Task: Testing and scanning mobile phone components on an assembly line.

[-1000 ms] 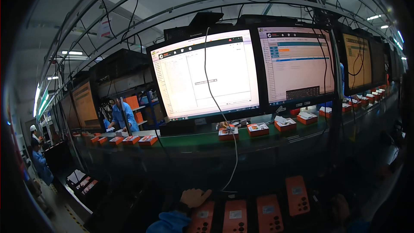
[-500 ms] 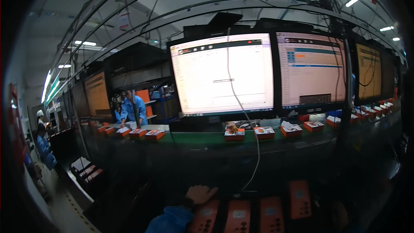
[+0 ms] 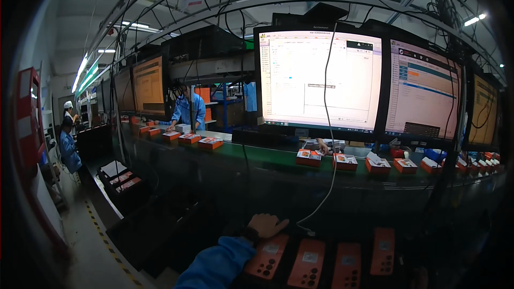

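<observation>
Pale lettering on bright monitor; pale labels on orange devices, print apparently too small to read.

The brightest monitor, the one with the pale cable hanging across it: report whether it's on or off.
On: the monitor glows nearly white, with a black bar displayed at upper right.

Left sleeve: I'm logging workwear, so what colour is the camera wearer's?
The left sleeve is blue, showing best in the head view.
</observation>
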`<action>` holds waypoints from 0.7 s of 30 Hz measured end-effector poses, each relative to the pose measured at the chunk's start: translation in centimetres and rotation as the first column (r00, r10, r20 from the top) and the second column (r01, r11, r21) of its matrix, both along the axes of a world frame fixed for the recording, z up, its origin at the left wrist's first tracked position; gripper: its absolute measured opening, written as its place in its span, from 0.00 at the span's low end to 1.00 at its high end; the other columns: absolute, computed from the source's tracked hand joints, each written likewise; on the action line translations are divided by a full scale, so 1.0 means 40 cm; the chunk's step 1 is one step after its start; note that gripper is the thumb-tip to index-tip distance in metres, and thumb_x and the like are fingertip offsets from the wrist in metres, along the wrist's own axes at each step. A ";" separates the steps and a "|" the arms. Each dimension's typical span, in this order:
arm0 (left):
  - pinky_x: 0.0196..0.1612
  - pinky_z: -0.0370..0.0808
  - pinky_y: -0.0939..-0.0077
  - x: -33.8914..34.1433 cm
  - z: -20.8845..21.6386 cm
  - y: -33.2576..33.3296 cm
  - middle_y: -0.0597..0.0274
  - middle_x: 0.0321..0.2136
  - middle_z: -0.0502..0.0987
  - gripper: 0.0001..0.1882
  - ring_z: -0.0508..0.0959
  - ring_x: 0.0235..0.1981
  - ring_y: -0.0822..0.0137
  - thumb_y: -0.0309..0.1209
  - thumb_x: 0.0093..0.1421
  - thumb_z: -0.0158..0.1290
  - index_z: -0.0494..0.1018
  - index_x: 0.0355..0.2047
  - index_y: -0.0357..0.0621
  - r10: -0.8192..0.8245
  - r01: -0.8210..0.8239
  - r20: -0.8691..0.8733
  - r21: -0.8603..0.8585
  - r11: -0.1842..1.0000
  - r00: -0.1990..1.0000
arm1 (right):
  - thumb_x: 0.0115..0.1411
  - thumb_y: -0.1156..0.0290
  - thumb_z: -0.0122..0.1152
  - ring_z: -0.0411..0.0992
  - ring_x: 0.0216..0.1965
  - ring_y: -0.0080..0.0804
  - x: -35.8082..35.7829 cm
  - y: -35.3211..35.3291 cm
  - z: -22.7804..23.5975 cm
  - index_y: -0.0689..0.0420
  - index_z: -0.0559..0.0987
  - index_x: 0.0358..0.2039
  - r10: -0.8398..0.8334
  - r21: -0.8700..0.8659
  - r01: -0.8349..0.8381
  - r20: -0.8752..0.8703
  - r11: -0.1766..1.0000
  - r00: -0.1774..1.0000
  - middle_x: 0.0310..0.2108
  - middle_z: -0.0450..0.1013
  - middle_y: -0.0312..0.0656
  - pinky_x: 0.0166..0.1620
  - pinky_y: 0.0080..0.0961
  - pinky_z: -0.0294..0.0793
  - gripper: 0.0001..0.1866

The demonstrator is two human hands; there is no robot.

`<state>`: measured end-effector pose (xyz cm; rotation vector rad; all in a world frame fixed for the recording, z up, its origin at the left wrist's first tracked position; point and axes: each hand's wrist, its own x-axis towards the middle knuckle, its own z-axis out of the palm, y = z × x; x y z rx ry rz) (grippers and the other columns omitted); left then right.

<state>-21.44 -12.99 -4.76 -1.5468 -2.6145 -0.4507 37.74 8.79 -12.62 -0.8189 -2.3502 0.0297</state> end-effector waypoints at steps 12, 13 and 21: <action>0.48 0.72 0.55 0.023 0.038 -0.015 0.50 0.36 0.81 0.34 0.80 0.41 0.51 0.59 0.65 0.34 0.80 0.38 0.46 0.004 -0.001 0.027 -0.079 0.997 1.000 | 0.54 0.83 0.51 0.64 0.58 0.47 -0.004 -0.004 0.006 0.61 0.73 0.52 0.083 -0.100 -0.084 -0.021 0.991 0.996 0.54 0.68 0.50 0.64 0.37 0.56 0.22; 0.48 0.72 0.55 0.023 0.043 -0.013 0.50 0.36 0.81 0.34 0.80 0.41 0.51 0.59 0.65 0.34 0.80 0.38 0.46 0.000 0.002 0.028 -0.078 0.997 1.000 | 0.52 0.84 0.50 0.64 0.58 0.47 -0.006 -0.009 0.007 0.60 0.73 0.51 0.076 -0.120 -0.082 -0.052 0.989 0.996 0.53 0.69 0.50 0.64 0.36 0.56 0.23; 0.48 0.73 0.55 0.018 0.037 -0.007 0.49 0.36 0.81 0.33 0.79 0.41 0.48 0.61 0.64 0.34 0.81 0.39 0.52 0.007 0.001 0.078 -0.096 0.995 0.997 | 0.51 0.85 0.49 0.64 0.57 0.44 -0.009 -0.021 0.030 0.61 0.73 0.52 0.089 -0.136 -0.091 -0.019 0.987 0.996 0.53 0.68 0.47 0.62 0.33 0.59 0.25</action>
